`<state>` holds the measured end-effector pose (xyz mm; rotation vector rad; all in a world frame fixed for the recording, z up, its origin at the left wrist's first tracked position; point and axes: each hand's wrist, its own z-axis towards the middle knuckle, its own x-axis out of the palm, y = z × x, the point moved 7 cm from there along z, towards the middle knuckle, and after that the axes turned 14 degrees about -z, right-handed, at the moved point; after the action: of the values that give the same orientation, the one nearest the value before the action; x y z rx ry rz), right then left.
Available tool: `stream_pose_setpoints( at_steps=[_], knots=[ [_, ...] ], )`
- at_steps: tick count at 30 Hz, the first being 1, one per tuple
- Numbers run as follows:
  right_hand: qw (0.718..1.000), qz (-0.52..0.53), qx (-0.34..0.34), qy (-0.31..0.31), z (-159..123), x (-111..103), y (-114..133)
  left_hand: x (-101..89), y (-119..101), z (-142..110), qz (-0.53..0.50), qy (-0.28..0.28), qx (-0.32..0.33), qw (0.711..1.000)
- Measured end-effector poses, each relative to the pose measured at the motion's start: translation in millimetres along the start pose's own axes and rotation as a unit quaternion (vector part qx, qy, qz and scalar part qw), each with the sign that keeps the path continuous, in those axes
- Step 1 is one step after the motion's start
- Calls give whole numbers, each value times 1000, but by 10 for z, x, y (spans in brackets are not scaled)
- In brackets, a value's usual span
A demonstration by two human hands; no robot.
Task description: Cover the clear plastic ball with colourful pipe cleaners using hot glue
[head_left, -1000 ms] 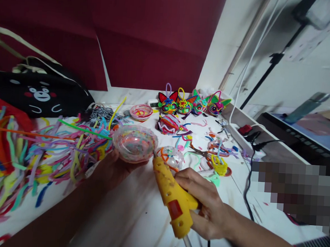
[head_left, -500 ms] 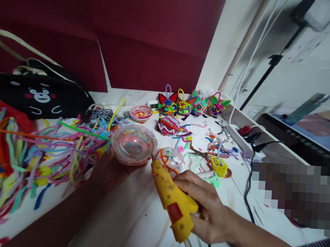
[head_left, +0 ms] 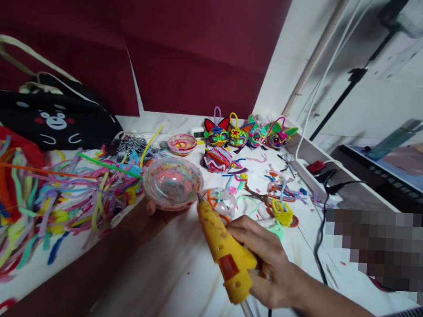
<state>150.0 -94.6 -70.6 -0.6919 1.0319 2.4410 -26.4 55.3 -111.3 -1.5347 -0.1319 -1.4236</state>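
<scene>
My left hand [head_left: 157,222] is closed around the underside of a clear plastic bowl-like half shell [head_left: 174,182], streaked with coloured material and tilted toward me. My right hand [head_left: 267,262] grips a yellow hot glue gun [head_left: 227,252] with a red panel and a glue stick coming out of its back. The gun's metal nozzle points up and left, right beside the shell's right rim; whether it touches I cannot tell. Just behind the nozzle lies another clear dome [head_left: 221,203] with an orange strip on it.
Colourful pipe cleaners [head_left: 69,193] heap up on the left before a black bag [head_left: 52,120]. Several finished animal-head ornaments [head_left: 218,136] stand at the back, near a pink striped bowl [head_left: 182,144] and a striped ball [head_left: 217,159]. Scissors [head_left: 257,195] lie among scraps; a black cable [head_left: 319,241] runs on the right.
The glue gun and my right hand have shifted slightly right and up in the picture. The half shell stays in my left hand, almost unmoved. The view has moved a little.
</scene>
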Motion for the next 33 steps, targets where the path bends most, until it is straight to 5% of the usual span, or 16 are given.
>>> stream_pose_setpoints(
  at_steps=[24,33],
  knots=[
    [1000,4,4,-30,14,-45,-31,170,-8,10,-30,5,-8,1000],
    [999,10,-1,-41,3,-51,-31,40,-7,-6,-44,-8,-17,999]
  ],
)
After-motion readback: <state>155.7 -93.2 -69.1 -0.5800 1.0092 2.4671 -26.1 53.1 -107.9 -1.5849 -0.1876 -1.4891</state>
